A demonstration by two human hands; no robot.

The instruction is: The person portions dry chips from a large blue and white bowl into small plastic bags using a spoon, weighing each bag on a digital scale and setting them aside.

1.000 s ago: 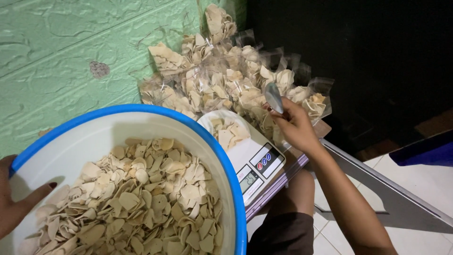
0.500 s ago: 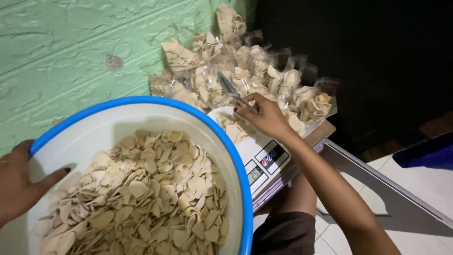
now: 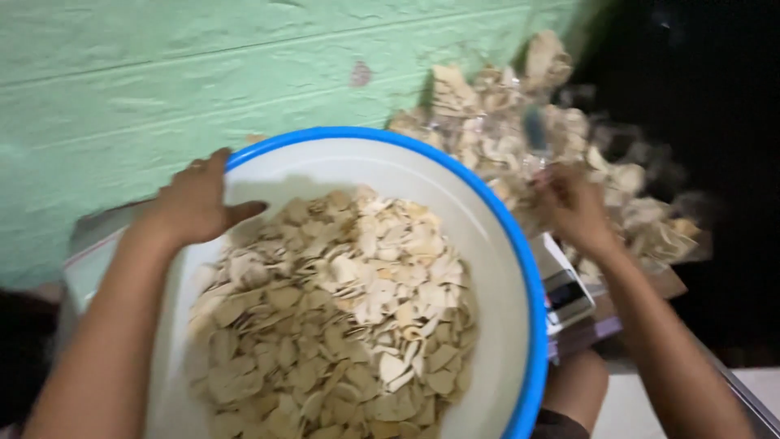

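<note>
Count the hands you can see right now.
2: left hand grips the blue-rimmed white plastic basin's far-left rim; right hand, blurred, reaches toward the bagged beige chips. None look hidden.

A small home food-packing spot: a rough green-painted wall (image 3: 162, 89) at left, clear bags of pale chips (image 3: 504, 122) piled far right, a digital weighing scale (image 3: 565, 293) nearby.

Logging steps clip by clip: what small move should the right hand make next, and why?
Probably settle onto one clear bag in the pile of bagged chips: the right hand is blurred beside it, its grip unclear, while the left hand grips the blue-rimmed basin rim.
</note>
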